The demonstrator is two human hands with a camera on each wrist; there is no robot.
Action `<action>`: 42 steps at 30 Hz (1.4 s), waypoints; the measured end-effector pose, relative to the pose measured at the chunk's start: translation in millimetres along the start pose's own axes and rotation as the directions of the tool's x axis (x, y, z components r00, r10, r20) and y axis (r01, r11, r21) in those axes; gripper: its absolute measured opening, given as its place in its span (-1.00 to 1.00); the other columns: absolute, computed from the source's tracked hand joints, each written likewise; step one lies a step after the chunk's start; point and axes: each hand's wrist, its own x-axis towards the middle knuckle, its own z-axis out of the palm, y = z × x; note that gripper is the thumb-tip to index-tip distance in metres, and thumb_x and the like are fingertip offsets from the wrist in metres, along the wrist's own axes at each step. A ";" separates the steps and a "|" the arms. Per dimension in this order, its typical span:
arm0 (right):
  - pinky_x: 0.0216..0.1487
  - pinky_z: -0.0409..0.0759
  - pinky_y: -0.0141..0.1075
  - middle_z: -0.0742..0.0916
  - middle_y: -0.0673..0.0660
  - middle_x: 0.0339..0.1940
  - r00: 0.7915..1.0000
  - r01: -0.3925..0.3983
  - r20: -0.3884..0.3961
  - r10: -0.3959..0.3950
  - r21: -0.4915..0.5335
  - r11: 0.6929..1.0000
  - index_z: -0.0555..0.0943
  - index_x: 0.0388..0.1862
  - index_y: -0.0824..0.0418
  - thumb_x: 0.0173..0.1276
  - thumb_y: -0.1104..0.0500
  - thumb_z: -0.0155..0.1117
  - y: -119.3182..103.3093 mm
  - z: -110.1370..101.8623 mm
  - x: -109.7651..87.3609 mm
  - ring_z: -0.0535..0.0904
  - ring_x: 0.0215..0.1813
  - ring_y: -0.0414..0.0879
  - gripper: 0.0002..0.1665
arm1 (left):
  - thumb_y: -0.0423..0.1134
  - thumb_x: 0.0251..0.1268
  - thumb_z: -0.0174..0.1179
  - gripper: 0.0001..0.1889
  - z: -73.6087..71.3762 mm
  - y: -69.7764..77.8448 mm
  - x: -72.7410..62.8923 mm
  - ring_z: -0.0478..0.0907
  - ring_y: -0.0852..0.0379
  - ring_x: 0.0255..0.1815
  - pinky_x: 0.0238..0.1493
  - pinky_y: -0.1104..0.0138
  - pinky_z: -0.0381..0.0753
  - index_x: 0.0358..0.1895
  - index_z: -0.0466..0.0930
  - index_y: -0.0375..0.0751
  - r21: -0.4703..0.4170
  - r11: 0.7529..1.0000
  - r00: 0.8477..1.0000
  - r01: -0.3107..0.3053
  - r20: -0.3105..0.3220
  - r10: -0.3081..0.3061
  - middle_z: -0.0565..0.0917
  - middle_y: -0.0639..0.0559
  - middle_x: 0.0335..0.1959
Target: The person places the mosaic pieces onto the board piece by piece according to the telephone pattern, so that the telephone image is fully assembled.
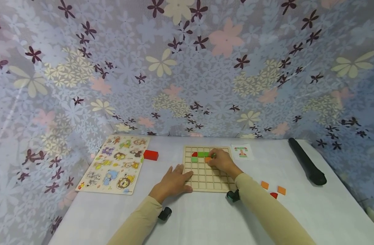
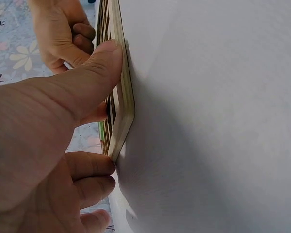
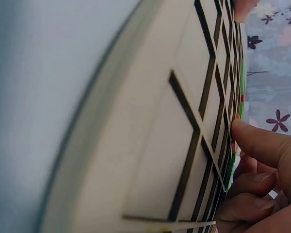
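Observation:
A wooden grid board [image 1: 202,185] lies on the table, with red, green and orange pieces in its far rows. My left hand [image 1: 174,182] rests spread at the board's near left corner; in the left wrist view its thumb [image 2: 104,63] presses on the edge. My right hand [image 1: 222,161] is over the far right part of the board, fingers curled about a small green piece [image 1: 213,156], partly hidden by them. Its thumb [image 3: 262,138] touches the board close to an orange piece [image 1: 207,159]. Left of these are a red quarter-round piece [image 1: 194,154] and a light green square [image 1: 194,159].
A pattern card [image 1: 242,152] lies right of the board. Loose orange squares [image 1: 281,190] and a red piece [image 1: 274,195] lie beside my right forearm. A black microphone-like object [image 1: 307,162] is at far right. An animal puzzle board [image 1: 113,165] and a red block [image 1: 151,155] are at left.

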 end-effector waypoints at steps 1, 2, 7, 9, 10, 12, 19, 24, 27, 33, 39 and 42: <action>-0.20 0.58 -0.14 0.69 0.13 -0.24 1.000 0.003 -0.003 -0.003 0.000 1.000 0.63 0.07 0.20 0.33 0.21 0.44 -0.4 -0.1 -1.0 0.57 -0.25 -0.02 -0.66 | 0.17 0.28 0.34 -0.25 0.5 0.0 -0.1 0.04 -0.15 0.66 0.63 -0.10 -0.07 0.52 0.38 0.10 0.001 1.000 1.000 0.001 0.000 -0.001 0.19 -0.25 0.61; -0.19 0.58 -0.14 0.69 0.13 -0.25 1.000 0.007 -0.008 -0.007 0.001 1.000 0.64 0.07 0.21 0.34 0.21 0.43 -0.5 -0.3 -2.4 0.58 -0.25 -0.02 -0.66 | 0.17 0.28 0.34 -0.25 0.8 -0.1 -0.1 0.04 -0.15 0.66 0.63 -0.10 -0.07 0.52 0.38 0.10 0.002 1.000 1.000 0.000 0.000 0.000 0.19 -0.25 0.61; -0.24 0.57 -0.18 0.70 0.12 -0.28 1.000 0.026 -0.005 -0.026 -0.011 1.000 0.67 0.06 0.22 0.39 0.21 0.36 2.2 -1.9 -8.5 0.55 -0.32 -0.04 -0.72 | 0.17 0.29 0.33 -0.25 0.6 0.6 0.5 0.04 -0.13 0.66 0.63 -0.10 -0.06 0.52 0.38 0.10 0.013 1.000 1.000 -0.006 0.003 0.006 0.19 -0.24 0.61; -0.27 0.54 -0.20 0.69 0.12 -0.30 0.999 0.040 0.005 -0.039 -0.020 0.999 0.69 0.05 0.22 0.40 0.21 0.35 2.8 -2.1 -9.6 0.52 -0.34 -0.04 -0.73 | 0.18 0.29 0.33 -0.25 0.4 0.6 0.7 0.04 -0.13 0.66 0.63 -0.10 -0.07 0.53 0.37 0.11 0.016 1.000 1.000 -0.004 0.006 0.004 0.19 -0.24 0.61; -0.27 0.53 -0.20 0.69 0.12 -0.30 0.999 0.051 0.008 -0.051 -0.028 0.998 0.70 0.05 0.22 0.40 0.21 0.34 2.8 -2.0 -10.1 0.52 -0.34 -0.05 -0.73 | 0.18 0.28 0.34 -0.25 0.2 0.5 0.7 0.04 -0.13 0.66 0.63 -0.10 -0.06 0.52 0.38 0.11 0.016 1.000 1.000 -0.002 0.004 0.002 0.20 -0.24 0.60; -0.28 0.53 -0.20 0.69 0.12 -0.30 0.997 0.077 0.016 -0.076 -0.040 0.996 0.71 0.05 0.23 0.40 0.21 0.34 2.1 -1.8 -10.9 0.52 -0.33 -0.04 -0.73 | 0.17 0.29 0.34 -0.25 0.2 0.1 0.6 0.04 -0.13 0.66 0.63 -0.10 -0.06 0.52 0.37 0.11 0.016 1.000 1.000 0.001 0.004 -0.001 0.19 -0.24 0.61; -0.26 0.52 -0.22 0.72 0.11 -0.21 0.990 0.139 0.019 -0.139 -0.025 0.990 0.72 0.10 0.22 0.45 0.18 0.30 0.2 -9.4 -24.3 0.51 -0.28 -0.06 -0.70 | 0.18 0.28 0.34 -0.24 0.2 -1.2 0.1 0.05 -0.14 0.65 0.63 -0.10 -0.04 0.52 0.38 0.09 0.016 1.000 1.000 -0.004 -0.003 0.004 0.20 -0.25 0.60; -0.16 0.58 -0.09 0.71 0.22 -0.02 0.990 0.128 -0.079 -0.120 0.095 0.987 0.65 0.18 0.30 0.54 0.13 0.21 11.2 -45.8 -63.6 0.56 -0.11 0.06 -0.64 | 0.18 0.27 0.34 -0.24 1.3 -1.2 -0.2 0.05 -0.14 0.65 0.62 -0.11 -0.05 0.52 0.37 0.10 0.014 1.000 1.000 -0.005 -0.007 0.005 0.20 -0.25 0.60; -0.08 0.60 -0.04 0.68 0.25 0.00 0.987 0.094 -0.146 -0.068 0.176 0.980 0.62 0.20 0.32 0.56 0.06 0.21 25.9 -73.7 -92.6 0.57 -0.06 0.08 -0.58 | 0.18 0.28 0.33 -0.24 0.6 -1.0 -0.4 0.05 -0.14 0.65 0.62 -0.11 -0.04 0.53 0.37 0.10 0.022 1.000 1.000 -0.006 -0.006 0.006 0.19 -0.25 0.61; -0.45 0.45 -0.20 0.57 0.10 -0.19 0.969 -0.006 -0.240 0.058 0.211 0.978 0.54 0.28 0.34 0.55 -0.09 0.21 61.7 -119.2 -141.2 0.40 -0.39 -0.10 -0.42 | 0.18 0.30 0.32 -0.24 -1.4 -0.2 -1.1 0.05 -0.14 0.66 0.63 -0.10 -0.04 0.53 0.36 0.09 0.037 0.999 1.000 -0.011 0.006 0.011 0.19 -0.25 0.61; -0.54 0.37 -0.20 0.53 -0.01 -0.36 0.954 -0.009 -0.291 0.074 0.218 0.976 0.57 0.23 0.28 0.51 -0.09 0.27 86.4 -147.2 -162.2 0.34 -0.52 -0.09 -0.45 | 0.18 0.29 0.32 -0.24 -1.9 -0.4 -0.6 0.04 -0.15 0.66 0.62 -0.11 -0.04 0.53 0.36 0.09 0.039 0.999 1.000 -0.010 0.006 0.009 0.18 -0.26 0.61; -0.54 0.37 -0.19 0.55 -0.06 -0.35 0.957 -0.028 -0.273 0.099 0.254 0.967 0.60 0.18 0.11 0.49 -0.09 0.30 98.6 -153.8 -171.8 0.36 -0.50 -0.09 -0.58 | 0.18 0.29 0.32 -0.24 -0.3 0.1 0.3 0.03 -0.14 0.66 0.63 -0.10 -0.06 0.54 0.35 0.10 0.033 0.999 1.000 -0.012 0.010 0.012 0.17 -0.26 0.61</action>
